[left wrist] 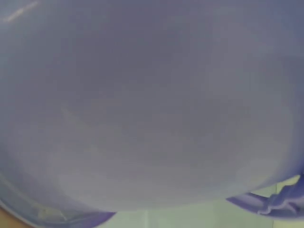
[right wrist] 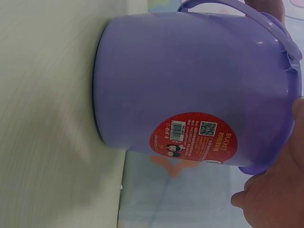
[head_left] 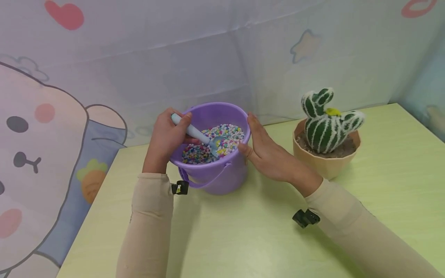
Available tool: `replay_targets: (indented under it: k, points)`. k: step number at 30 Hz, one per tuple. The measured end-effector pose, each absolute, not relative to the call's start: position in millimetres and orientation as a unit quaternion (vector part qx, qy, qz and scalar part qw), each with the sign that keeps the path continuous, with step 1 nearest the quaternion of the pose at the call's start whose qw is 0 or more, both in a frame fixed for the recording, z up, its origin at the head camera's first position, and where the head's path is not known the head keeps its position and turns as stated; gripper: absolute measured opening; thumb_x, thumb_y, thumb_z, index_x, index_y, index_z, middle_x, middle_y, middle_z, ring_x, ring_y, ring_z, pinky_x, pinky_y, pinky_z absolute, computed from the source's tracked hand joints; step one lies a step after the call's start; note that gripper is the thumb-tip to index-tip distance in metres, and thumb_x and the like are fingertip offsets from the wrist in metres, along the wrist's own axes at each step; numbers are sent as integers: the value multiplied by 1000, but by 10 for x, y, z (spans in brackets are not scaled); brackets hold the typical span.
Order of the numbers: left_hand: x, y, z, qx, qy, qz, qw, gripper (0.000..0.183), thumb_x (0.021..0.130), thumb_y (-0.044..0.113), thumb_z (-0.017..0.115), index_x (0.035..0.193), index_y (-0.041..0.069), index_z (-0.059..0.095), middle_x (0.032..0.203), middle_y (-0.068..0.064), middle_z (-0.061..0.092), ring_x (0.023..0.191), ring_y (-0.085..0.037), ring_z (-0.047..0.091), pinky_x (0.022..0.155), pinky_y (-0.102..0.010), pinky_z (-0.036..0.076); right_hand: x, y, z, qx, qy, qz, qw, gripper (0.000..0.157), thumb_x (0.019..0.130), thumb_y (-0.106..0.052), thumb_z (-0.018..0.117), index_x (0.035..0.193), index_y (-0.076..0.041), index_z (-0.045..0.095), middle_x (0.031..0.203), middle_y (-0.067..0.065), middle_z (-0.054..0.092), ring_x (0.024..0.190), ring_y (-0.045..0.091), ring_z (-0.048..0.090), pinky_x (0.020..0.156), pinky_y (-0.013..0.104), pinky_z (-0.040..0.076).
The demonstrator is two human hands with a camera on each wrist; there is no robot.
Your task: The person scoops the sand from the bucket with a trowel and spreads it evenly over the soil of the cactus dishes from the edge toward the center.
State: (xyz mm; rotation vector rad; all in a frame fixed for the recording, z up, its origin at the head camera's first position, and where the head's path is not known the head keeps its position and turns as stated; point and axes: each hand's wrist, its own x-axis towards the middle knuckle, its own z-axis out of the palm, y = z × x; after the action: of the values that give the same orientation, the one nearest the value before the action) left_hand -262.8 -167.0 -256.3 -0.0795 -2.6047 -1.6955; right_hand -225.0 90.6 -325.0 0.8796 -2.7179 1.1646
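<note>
A purple bucket (head_left: 226, 181) stands on the table, part filled with small multicoloured beads (head_left: 229, 133). Over its left rim, my left hand (head_left: 168, 135) grips the pale blue handle of a toy shovel (head_left: 194, 133). The shovel slants down to the right, its blue blade among the beads. At the right side, my right hand (head_left: 269, 154) holds the bucket by the rim, thumb at the near edge and fingers along the far side. The right wrist view shows a red label (right wrist: 194, 137) on the bucket's wall. Purple bucket wall fills most of the left wrist view.
To the right of the bucket, close behind my right wrist, a green knitted cactus (head_left: 326, 131) stands in a peach pot (head_left: 325, 164). The light green table (head_left: 226, 239) meets a cartoon-printed cloth backdrop (head_left: 174, 69) behind the bucket. The bucket's handle (head_left: 205, 183) hangs at its front.
</note>
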Motion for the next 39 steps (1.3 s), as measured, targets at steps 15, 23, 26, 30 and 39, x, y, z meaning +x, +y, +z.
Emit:
replay_targets:
  k: [15,23,26,30,39]
  points:
    - [-2601,-1755,-2574,-134,-799,-586,18,19,100,13,59,99,-1,46,93,-25,54,69,-34,72,71,-45,62,-2242,885,-3225,286,-880,377,34,84,101,-59,25,153,-7,-17,161,9,-18,147,21,-13,121,46,6]
    - [-2582,-1853,-2604,-223,-763,-606,-12,17,97,3,62,90,-3,48,94,-27,51,75,-40,71,75,-48,61,-2247,894,-3240,286,-879,379,33,86,101,-60,24,153,-7,-17,161,7,-19,147,20,-14,121,48,7]
    - [-2585,-1869,-2607,-236,-755,-611,-21,15,96,-1,62,89,-4,49,95,-28,50,78,-40,71,75,-50,60,-2248,896,-3250,284,-879,381,33,85,101,-58,25,153,-5,-16,161,8,-18,147,20,-13,121,47,7]
    - [-2591,-1871,-2621,-237,-752,-615,-21,14,95,-4,61,89,-5,48,97,-29,52,79,-40,71,74,-51,60,-2247,895,-3257,285,-878,383,32,83,103,-56,26,153,-5,-15,161,8,-17,147,20,-13,121,47,7]
    - [-2602,-1824,-2641,-166,-793,-587,12,29,100,25,61,99,0,48,87,-23,63,69,-33,72,76,-40,61,-2252,897,-3250,282,-880,382,25,86,100,-62,24,153,-8,-17,161,5,-19,147,19,-14,121,47,7]
